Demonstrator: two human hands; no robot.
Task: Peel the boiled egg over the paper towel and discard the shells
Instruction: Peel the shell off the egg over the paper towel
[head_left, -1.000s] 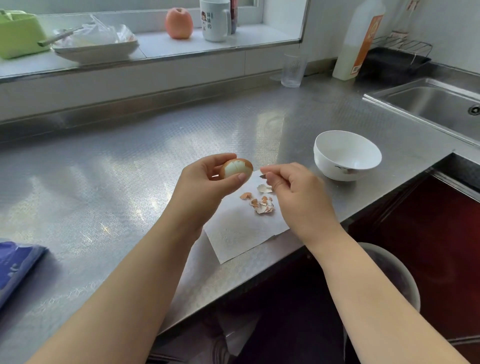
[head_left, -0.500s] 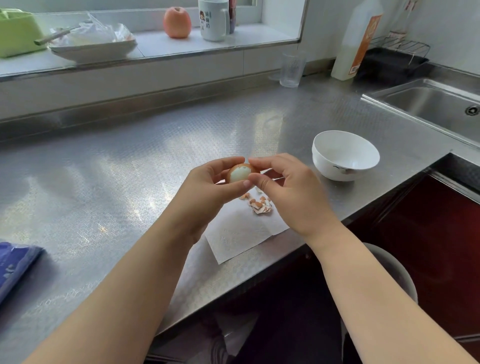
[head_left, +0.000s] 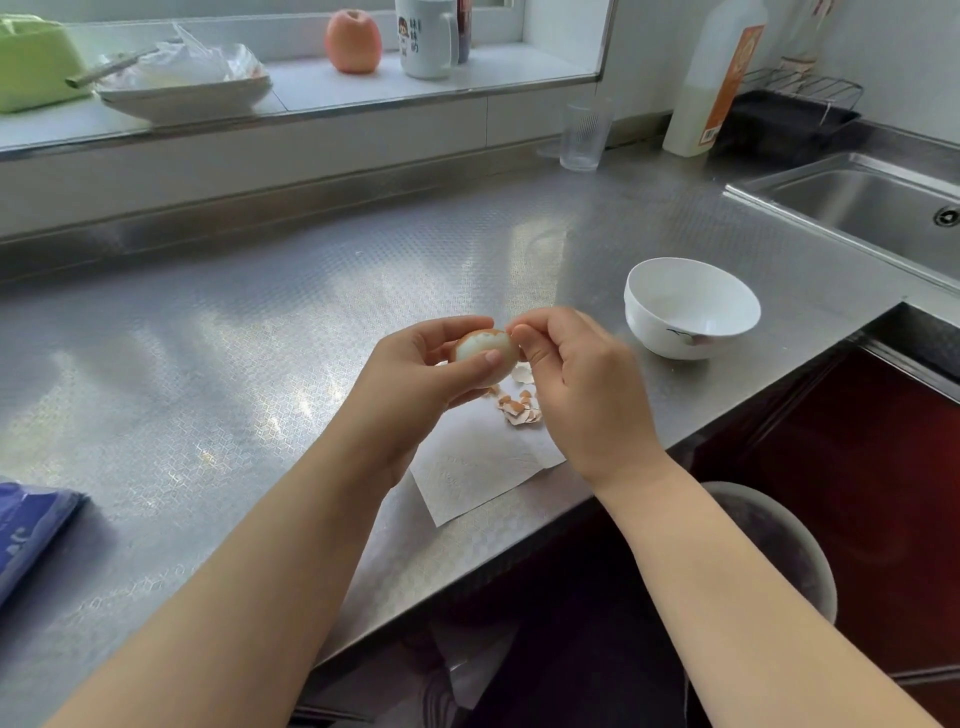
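My left hand holds a boiled egg between thumb and fingers, above the far end of a white paper towel. The egg is partly peeled, with white showing and brown shell left on its far side. My right hand is against the egg's right end, and its thumb and forefinger pinch at the shell there. Several brown shell pieces lie on the towel just below the hands.
A white bowl stands right of the hands on the steel counter. A sink lies far right; a glass and a white bottle stand behind. A bin sits below the counter edge. A blue packet lies left.
My right hand came from beside the egg up onto its right end and now pinches the shell. More white shows on the egg than a second ago.
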